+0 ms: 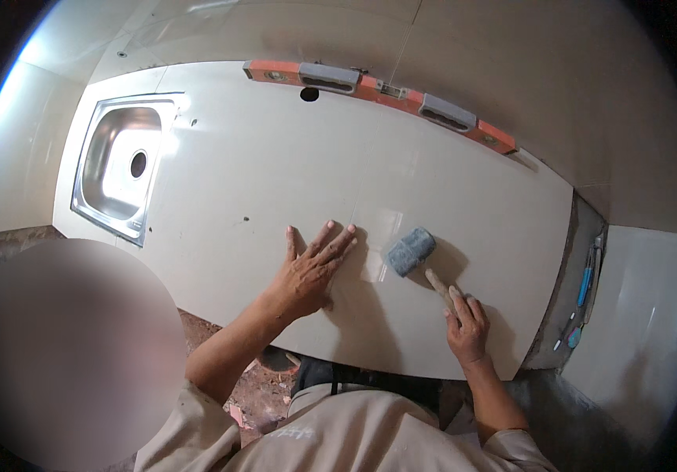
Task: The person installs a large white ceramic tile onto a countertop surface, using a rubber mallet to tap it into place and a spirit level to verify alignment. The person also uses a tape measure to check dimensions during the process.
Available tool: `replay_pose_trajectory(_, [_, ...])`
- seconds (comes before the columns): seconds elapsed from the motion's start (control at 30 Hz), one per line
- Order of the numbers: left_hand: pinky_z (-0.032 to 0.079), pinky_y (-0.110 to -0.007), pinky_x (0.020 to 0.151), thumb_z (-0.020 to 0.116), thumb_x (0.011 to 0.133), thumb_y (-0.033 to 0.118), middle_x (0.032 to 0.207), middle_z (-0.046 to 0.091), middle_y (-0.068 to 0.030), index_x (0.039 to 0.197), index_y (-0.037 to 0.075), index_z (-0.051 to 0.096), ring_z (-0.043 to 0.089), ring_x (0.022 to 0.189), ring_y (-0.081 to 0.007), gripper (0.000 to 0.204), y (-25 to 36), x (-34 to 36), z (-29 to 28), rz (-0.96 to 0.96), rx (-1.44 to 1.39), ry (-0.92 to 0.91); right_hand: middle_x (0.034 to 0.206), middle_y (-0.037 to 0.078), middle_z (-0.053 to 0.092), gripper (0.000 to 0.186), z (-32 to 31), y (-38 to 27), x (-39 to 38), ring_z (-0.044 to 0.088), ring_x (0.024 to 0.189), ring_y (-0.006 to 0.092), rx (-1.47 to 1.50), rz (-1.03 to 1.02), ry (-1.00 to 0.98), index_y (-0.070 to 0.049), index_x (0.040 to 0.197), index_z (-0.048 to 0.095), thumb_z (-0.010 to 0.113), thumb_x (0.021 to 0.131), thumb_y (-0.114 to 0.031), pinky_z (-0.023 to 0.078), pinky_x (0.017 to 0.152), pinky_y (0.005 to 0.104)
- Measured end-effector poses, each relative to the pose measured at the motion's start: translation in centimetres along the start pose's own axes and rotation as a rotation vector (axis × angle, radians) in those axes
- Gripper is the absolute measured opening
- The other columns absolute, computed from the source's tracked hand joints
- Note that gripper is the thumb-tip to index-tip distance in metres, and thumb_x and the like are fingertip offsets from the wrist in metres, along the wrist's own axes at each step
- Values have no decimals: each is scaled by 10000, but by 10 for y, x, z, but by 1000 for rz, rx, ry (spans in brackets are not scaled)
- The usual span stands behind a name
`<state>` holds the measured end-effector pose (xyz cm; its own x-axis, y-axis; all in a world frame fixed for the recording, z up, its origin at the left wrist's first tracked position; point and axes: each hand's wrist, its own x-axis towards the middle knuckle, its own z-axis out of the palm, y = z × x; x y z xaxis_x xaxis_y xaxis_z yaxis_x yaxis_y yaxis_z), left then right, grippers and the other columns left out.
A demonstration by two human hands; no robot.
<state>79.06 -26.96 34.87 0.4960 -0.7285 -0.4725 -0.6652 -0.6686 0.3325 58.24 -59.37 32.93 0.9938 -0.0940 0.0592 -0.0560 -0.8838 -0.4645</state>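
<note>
My right hand (467, 322) is wrapped round the wooden handle of a rubber mallet (412, 252). The mallet's dusty grey-black head is over the right part of a pale, glossy tiled countertop (260, 157); I cannot tell whether it touches the surface. To the left of the mallet, my left hand (311, 271) lies on the countertop with its fingers spread, holding nothing. Its fingertips point toward the back wall.
A steel sink (87, 189) is set into the counter's left end. An orange spirit level (401, 98) rests along the back wall, beside a round hole (309, 94). Slim tools, including a blue-handled one (585, 285), lie on the grey ledge (560, 295) at the right. A blurred round patch covers the lower left.
</note>
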Motion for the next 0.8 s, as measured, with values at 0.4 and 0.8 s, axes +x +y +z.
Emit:
replay_pose_trajectory(0.4, [-62,-861,1158,843,837,341,1781,47,-20,1694,151,118,28,1640,-271,1138,-22,17,-4,62,-205,-100,942,163,576,462,-4,12,35,533,843,373,-69,-64,-105,36,1230,694,717,931,-315,470,759,496])
replay_pose_trajectory(0.8, [-42,-853,1167,727,954,245,1779,82,-23,1689,151,160,92,1637,-236,933,-35,54,-14,60,-155,64,929,183,549,467,1,15,39,527,834,398,-127,-38,-131,28,1223,688,739,902,-308,458,733,513])
